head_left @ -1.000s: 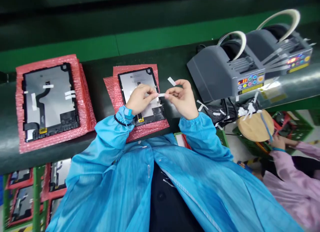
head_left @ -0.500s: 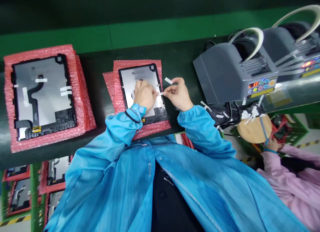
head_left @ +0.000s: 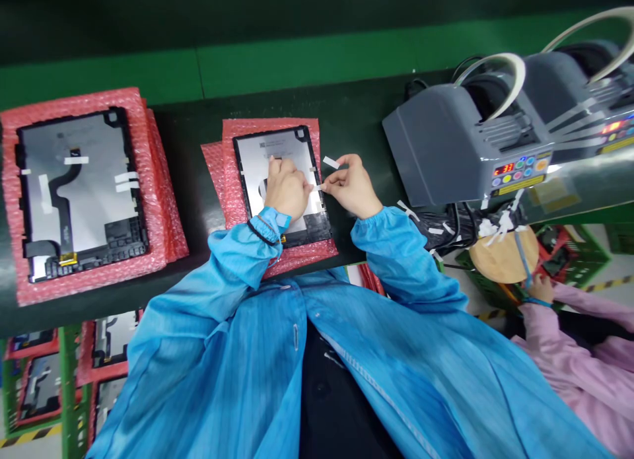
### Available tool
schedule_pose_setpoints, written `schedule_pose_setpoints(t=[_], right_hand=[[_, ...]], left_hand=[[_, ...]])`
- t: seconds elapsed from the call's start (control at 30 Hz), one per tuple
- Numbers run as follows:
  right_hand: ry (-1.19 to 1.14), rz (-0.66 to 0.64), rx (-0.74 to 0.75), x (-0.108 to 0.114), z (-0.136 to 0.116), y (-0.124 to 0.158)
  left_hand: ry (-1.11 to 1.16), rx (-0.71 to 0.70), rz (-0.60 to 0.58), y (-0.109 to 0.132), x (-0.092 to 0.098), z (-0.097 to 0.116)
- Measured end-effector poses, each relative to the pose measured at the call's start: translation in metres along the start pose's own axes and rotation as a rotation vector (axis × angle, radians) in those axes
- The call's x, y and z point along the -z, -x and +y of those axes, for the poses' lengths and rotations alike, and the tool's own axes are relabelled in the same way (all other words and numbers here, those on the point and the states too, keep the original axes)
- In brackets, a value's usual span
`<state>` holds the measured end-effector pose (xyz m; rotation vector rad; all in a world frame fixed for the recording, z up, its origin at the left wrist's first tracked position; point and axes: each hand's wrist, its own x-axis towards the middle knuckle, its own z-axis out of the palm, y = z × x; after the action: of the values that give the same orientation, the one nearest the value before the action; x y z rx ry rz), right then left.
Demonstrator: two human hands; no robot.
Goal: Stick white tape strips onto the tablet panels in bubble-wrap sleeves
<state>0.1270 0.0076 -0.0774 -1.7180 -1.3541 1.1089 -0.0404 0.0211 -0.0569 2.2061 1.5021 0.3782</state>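
Observation:
A tablet screen panel [head_left: 303,156] with a silver back and black frame lies on pink bubble wrap in front of me. My left hand [head_left: 288,189] rests over its middle with curled fingers, covering part of the back. A short strip of white tape [head_left: 317,187] spans the panel's right edge, its left end at my left thumb and fingertip. The thumb and finger of my right hand [head_left: 355,187] pinch its other end. A second white tape strip [head_left: 331,162] sticks out from my right index fingertip, above the bench.
To the left, another taped screen panel [head_left: 94,201] tops a stack of pink bubble wrap [head_left: 166,201]. Grey tape dispensers [head_left: 436,142] stand at the right. Below them are tape scraps [head_left: 502,221] and a round wooden stool [head_left: 502,255], with a co-worker's pink sleeve [head_left: 549,333] nearby. Green crates [head_left: 72,380] hold more panels.
Both hands keep nearly the same place at the panel's right edge, the tape still between them. The view has shifted slightly, so the left stack appears further left.

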Motion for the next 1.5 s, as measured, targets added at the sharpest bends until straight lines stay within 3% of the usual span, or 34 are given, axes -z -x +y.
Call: schedule_pose_setpoints(t=[0.27,0.43,0.67,0.77,0.97,1.27,1.5], right_hand=[[-0.006,-0.175,-0.218,0.022,-0.014,-0.013],[-0.181,-0.282,-0.093,0.035,-0.019,-0.003],[-0.308,-0.499,0.025,0.027,-0.026,0.013],[-0.25,-0.444,0.015,0.027,-0.025,0.011],[-0.063,-0.15,0.048,0.023,-0.022,0.003],[0.259,-0.055,0.223,0.008,-0.015,-0.009],[0.379,-0.048,0.259,0.003,-0.007,-0.014]], left_hand=[[0.021,-0.004,0.09,-0.001,-0.005,-0.01],[0.149,-0.008,0.151,-0.01,0.004,-0.027],[0.244,-0.189,0.06,-0.017,0.014,-0.027],[0.249,-0.176,0.041,-0.018,0.011,-0.026],[0.276,-0.088,0.015,-0.02,0.008,-0.027],[0.13,0.0,0.029,-0.02,0.0,-0.018],[0.044,0.012,0.067,-0.017,-0.004,-0.013]])
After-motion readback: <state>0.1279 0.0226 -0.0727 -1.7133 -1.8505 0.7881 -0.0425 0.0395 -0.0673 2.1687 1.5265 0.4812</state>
